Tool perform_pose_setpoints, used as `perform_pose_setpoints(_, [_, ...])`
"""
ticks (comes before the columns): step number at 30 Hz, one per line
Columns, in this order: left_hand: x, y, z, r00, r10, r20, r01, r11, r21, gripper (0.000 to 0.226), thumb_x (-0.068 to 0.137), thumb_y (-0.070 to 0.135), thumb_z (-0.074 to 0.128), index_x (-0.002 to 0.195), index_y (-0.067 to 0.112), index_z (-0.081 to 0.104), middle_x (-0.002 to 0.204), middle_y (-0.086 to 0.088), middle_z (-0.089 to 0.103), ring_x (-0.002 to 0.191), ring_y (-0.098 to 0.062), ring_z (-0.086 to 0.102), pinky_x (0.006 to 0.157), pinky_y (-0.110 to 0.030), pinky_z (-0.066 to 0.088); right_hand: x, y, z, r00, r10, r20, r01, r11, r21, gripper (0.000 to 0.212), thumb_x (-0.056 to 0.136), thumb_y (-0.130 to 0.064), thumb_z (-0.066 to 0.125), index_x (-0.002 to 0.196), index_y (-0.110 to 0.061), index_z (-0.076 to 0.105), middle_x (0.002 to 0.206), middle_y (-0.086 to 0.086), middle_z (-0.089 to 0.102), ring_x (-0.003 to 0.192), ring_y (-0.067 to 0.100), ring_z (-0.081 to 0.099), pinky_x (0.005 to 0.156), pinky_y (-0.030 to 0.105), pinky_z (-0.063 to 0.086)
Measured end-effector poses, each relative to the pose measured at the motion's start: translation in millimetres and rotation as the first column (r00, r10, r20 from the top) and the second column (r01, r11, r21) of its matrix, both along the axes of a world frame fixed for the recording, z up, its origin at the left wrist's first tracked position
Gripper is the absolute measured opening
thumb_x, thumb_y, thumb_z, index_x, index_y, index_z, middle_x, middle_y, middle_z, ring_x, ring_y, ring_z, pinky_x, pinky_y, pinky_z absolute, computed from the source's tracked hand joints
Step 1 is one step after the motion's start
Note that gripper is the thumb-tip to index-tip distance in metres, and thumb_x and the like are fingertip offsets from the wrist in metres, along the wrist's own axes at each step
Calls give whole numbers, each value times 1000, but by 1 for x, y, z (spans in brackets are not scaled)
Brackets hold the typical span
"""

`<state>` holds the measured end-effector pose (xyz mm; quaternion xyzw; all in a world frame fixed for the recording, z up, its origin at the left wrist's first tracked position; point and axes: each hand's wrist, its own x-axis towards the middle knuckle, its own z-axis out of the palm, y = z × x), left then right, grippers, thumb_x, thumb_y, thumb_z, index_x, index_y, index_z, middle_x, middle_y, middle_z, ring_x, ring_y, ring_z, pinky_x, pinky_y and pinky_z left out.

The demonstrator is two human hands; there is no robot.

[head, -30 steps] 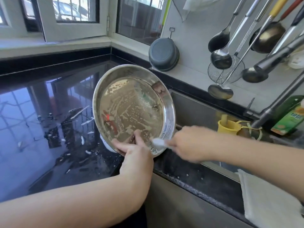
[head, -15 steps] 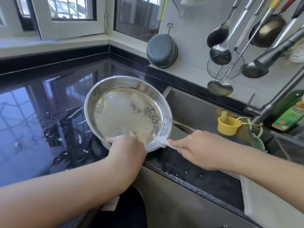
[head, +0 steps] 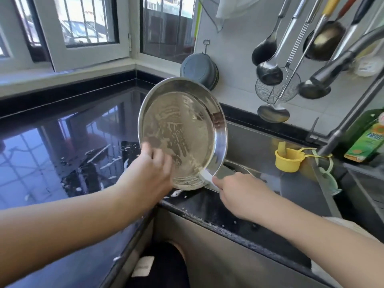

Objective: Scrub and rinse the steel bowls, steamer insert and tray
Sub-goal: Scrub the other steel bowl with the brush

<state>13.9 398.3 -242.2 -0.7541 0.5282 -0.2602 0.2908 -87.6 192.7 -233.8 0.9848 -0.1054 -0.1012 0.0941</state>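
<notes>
A black countertop (head: 62, 142) fills the left of the frame, and at centre the soapy steel tray (head: 182, 134) stands tilted on edge at the sink's (head: 259, 146) rim. The left hand (head: 151, 173) grips its lower-left edge; the right hand (head: 241, 194), lower right of it, pinches a white scrubber (head: 206, 176) against the tray's bottom rim.

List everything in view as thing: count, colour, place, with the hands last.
steel tray: one, silver with soapy streaks, tilted up over the counter edge beside the sink.
scrubber: one, white, at the tray's lower rim.
counter: one, glossy black, left, with white flecks.
sink: one, steel, right of the tray.
yellow cup: one, yellow, on the sink's far side.
grey pan: one, grey, hanging on the wall behind the tray.
ladles and skimmers: several, mostly steel, hanging upper right.
green bottle: one, green, far right.
faucet: one, steel, upper right.
left hand: grips the tray's lower left rim.
right hand: holds the scrubber.
</notes>
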Motion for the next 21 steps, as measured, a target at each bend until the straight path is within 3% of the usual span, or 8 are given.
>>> perform_pose_setpoints(2, [3, -6, -9, 996, -63, -60, 59, 996, -66, 22, 81, 2, 47, 85, 4, 68, 81, -18, 60, 74, -31, 57, 66, -43, 45, 1, 2, 0, 1000, -13, 3, 13, 1000, 27, 45, 97, -18, 38, 139, -32, 49, 111, 14, 61, 89, 36, 57, 75, 41, 51])
perform_pose_setpoints(3, [5, -13, -19, 985, -156, -77, 148, 984, -94, 13, 77, 7, 56, 80, 8, 69, 76, -14, 60, 69, -30, 57, 60, -40, 44, 1, 1, 1, 1000, -21, 5, 21, 999, 41, 44, 98, -18, 38, 137, -31, 51, 110, 13, 61, 87, 35, 56, 76, 42, 51])
perform_pose_setpoints(6, [7, -34, -37, 968, -225, -108, 205, 964, -166, 28, 81, 7, 42, 79, 9, 69, 73, -11, 61, 66, -29, 59, 53, -35, 42, 3, 3, 1, 1000, -28, 3, 28, 995, 96, 38, 98, -19, 39, 130, -32, 56, 114, 13, 62, 91, 36, 59, 80, 42, 53])
perform_pose_setpoints(8, [14, -40, -44, 960, -275, -53, 259, 943, -208, 36, 84, 3, 34, 84, 5, 70, 76, -13, 61, 66, -28, 57, 53, -35, 40, 5, 4, -1, 1000, -30, 3, 30, 993, 114, 38, 98, -19, 39, 128, -33, 57, 114, 13, 62, 95, 37, 60, 78, 40, 52])
perform_pose_setpoints(12, [32, -36, -42, 922, -383, 53, 386, 910, -148, 28, 93, 2, 40, 94, 4, 68, 86, -12, 61, 72, -28, 54, 55, -36, 42, 7, 1, 1, 999, -34, 1, 33, 992, 124, 43, 100, -20, 37, 137, -34, 51, 122, 14, 61, 99, 37, 58, 82, 42, 52])
perform_pose_setpoints(15, [38, -39, -21, 888, -458, 43, 459, 882, -102, 18, 94, 7, 49, 96, 5, 67, 86, -9, 60, 76, -28, 56, 60, -38, 45, 8, -5, 2, 1000, -14, 6, 14, 998, 67, 44, 103, -22, 33, 143, -35, 46, 123, 14, 60, 103, 38, 60, 83, 45, 53])
perform_pose_setpoints(18, [35, -39, -4, 857, -515, 23, 514, 852, -104, 20, 95, 6, 44, 94, 5, 64, 84, -10, 60, 74, -28, 57, 64, -40, 48, 7, -10, -1, 1000, 10, 13, -10, 999, 42, 42, 104, -25, 33, 142, -34, 46, 114, 14, 63, 97, 36, 62, 78, 44, 53])
perform_pose_setpoints(21, [28, -30, -9, 846, -532, 12, 532, 845, -42, 22, 95, 6, 40, 96, 5, 62, 80, -10, 61, 66, -27, 56, 58, -37, 46, 4, -13, -2, 1000, 6, 16, -7, 998, 58, 47, 103, -25, 32, 148, -39, 40, 117, 15, 65, 100, 38, 63, 81, 46, 54])
